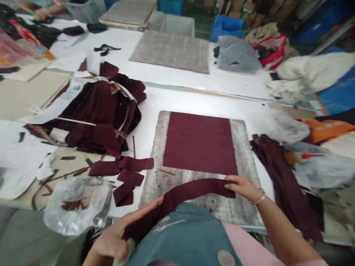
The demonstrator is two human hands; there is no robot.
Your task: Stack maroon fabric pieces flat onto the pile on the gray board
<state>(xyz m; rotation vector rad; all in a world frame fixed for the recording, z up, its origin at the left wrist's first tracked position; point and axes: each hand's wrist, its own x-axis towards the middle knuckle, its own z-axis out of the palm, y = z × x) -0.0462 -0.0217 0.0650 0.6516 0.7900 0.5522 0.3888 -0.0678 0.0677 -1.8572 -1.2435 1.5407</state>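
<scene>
A long maroon strip (194, 188) curves across the near edge of a worn grey board (246, 147). Its right end is pinched between the thumb and fingers of my right hand (242, 187). At the lower left, my left hand (119, 232) holds the strip's other end close to my teal apron (183, 236), with its forefinger stretched along the fabric. A flat maroon rectangle of cloth (201, 142) lies on the board just beyond the strip. Short maroon pieces (129, 184) lie left of the board.
A tied maroon bundle (94, 111) sits at the left, above a clear plastic bag (77, 205) of scraps. Maroon fabric (285, 184) and plastic bags (318, 166) lie at the right. Another grey board (172, 51) rests on the far table. A co-worker's hand (43, 14) shows at top left.
</scene>
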